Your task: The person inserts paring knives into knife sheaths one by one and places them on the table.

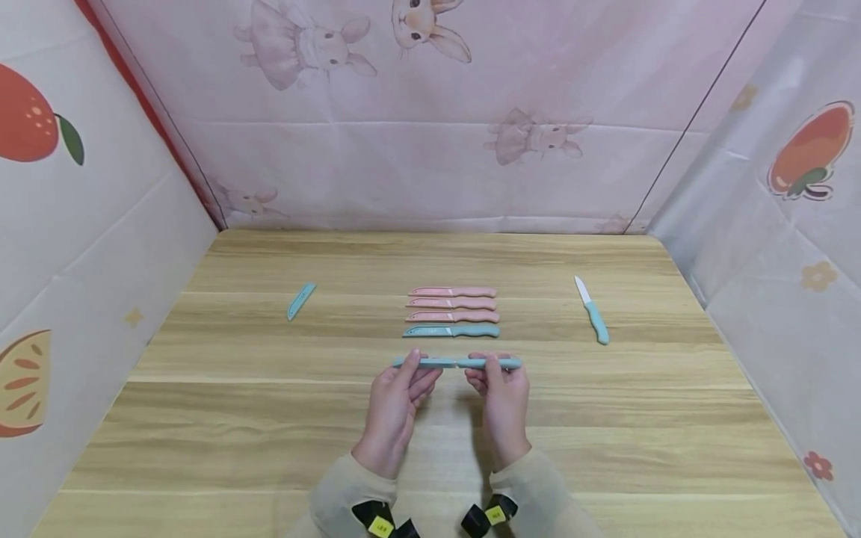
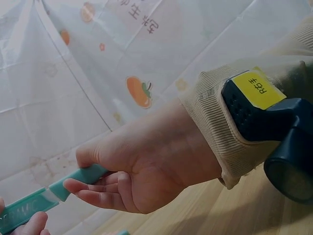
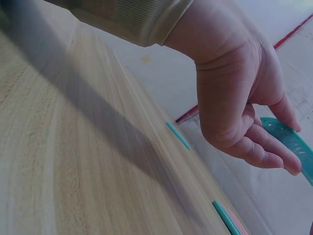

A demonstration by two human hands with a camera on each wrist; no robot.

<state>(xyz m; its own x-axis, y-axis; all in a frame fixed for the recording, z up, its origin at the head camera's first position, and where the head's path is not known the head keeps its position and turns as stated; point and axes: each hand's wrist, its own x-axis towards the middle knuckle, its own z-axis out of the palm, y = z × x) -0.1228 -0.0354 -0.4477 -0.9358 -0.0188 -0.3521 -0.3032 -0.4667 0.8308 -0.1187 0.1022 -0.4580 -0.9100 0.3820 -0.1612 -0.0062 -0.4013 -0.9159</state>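
Above the table, my left hand (image 1: 393,407) pinches the teal sheath (image 1: 437,363) of a small knife between thumb and fingers. Its teal handle (image 1: 511,363) is pinched by my right hand (image 1: 504,407). The sheath covers most of the blade; a short pale strip of blade (image 2: 52,196) shows between sheath and handle in the left wrist view. Just beyond my hands lies a sheathed teal knife (image 1: 474,331), with three sheathed pink knives (image 1: 474,304) in a row behind it.
An unsheathed teal knife (image 1: 596,323) lies on the right of the wooden table (image 1: 202,418), its white blade pointing away. A loose teal sheath (image 1: 301,301) lies on the left. Printed fabric walls (image 1: 430,172) stand at the back and both sides.
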